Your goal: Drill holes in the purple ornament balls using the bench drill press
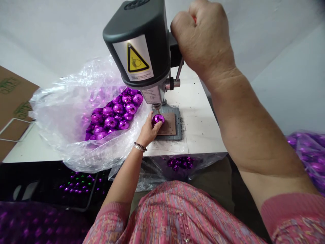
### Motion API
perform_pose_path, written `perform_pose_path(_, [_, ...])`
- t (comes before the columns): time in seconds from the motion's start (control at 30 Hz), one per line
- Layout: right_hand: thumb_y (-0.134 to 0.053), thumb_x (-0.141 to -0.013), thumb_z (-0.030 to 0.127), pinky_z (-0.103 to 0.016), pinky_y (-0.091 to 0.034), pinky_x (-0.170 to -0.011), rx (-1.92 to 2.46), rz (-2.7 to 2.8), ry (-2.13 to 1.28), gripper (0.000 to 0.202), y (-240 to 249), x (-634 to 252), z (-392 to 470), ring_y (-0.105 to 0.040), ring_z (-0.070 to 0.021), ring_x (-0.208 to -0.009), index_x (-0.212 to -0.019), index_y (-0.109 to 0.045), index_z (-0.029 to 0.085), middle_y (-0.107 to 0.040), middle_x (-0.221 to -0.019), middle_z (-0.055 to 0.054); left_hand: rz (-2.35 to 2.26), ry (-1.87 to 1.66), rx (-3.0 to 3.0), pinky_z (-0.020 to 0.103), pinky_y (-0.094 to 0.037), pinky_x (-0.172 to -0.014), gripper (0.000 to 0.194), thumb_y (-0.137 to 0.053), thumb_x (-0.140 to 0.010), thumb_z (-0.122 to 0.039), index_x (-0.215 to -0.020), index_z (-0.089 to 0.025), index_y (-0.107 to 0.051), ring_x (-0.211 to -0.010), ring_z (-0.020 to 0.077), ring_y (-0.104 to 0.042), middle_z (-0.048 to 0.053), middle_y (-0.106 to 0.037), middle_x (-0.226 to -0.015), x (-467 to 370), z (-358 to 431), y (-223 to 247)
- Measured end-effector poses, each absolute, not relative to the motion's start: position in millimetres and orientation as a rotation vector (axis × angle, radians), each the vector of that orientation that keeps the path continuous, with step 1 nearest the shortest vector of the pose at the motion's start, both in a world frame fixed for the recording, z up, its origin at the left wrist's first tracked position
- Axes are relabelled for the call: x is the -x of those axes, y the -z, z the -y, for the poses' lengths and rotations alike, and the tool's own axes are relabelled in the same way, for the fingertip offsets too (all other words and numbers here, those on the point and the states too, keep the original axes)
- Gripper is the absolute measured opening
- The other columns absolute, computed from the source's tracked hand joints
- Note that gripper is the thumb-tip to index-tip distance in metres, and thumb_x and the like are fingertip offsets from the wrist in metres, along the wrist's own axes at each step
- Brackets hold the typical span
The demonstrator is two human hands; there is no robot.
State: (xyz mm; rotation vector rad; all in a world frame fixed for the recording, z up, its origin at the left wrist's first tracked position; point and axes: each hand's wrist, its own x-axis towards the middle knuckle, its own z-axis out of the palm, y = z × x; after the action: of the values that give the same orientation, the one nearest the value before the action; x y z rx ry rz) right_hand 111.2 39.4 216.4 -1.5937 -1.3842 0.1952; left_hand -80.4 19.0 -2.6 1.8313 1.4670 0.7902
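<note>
My left hand (149, 129) grips a shiny purple faceted ball (158, 119) between thumb and fingers. The ball rests on a brown board (169, 125) over the grey base (179, 117) of a small drill press (139, 37). Right above the ball is the thin drill bit (158, 111); whether it touches the ball I cannot tell. High on the right, my right hand (204, 37) is closed in a fist around the press's feed handle, whose end shows a bit of red. A metal spoke (179, 69) of the handle runs down below that fist.
Left of the press, an open clear plastic bag (76, 149) holds many purple balls (110, 122) on the white table (203, 135). A cardboard box (15, 101) stands at the left. More bagged purple balls (311, 152) are at the right, and others (180, 163) below the table edge.
</note>
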Motion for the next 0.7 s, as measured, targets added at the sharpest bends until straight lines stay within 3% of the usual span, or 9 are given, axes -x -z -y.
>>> perform_pose_path(0.23, [-0.045,-0.096,0.023,-0.026,-0.012,-0.065,1.597,1.375,-0.194,0.045,-216,-111,-40,-0.012,-0.0033,-0.061,-0.061,-0.019,0.014,-0.014,-0.061,0.003,-1.518,-0.794,-1.696,0.029,-0.049,-0.089,0.038,-0.069,-0.081,-0.041,-0.113,-0.019,-0.067,-0.091,0.0172,-0.063,0.003,-0.071,-0.099,81,-21,-5])
perform_pose_path(0.43, [-0.046,-0.096,0.024,-0.025,-0.012,-0.064,1.556,1.37,-0.222,0.046,-215,-111,-39,-0.012,-0.0025,-0.062,-0.062,-0.017,0.014,-0.014,-0.061,0.003,-1.594,-0.778,-1.679,0.03,-0.05,-0.087,0.043,-0.077,-0.072,-0.036,-0.112,-0.021,-0.069,-0.087,0.0174,-0.062,0.001,-0.072,-0.095,74,-20,-11])
perform_pose_path(0.7, [-0.045,-0.096,0.024,-0.025,-0.013,-0.064,1.548,1.365,-0.227,0.044,-213,-111,-40,-0.012,-0.0023,-0.063,-0.063,-0.017,0.013,-0.014,-0.062,0.003,-1.518,-0.767,-1.849,0.038,-0.046,-0.106,0.06,-0.085,-0.063,-0.024,-0.12,-0.018,-0.068,-0.115,0.0255,-0.062,0.009,-0.069,-0.121,62,-23,-8])
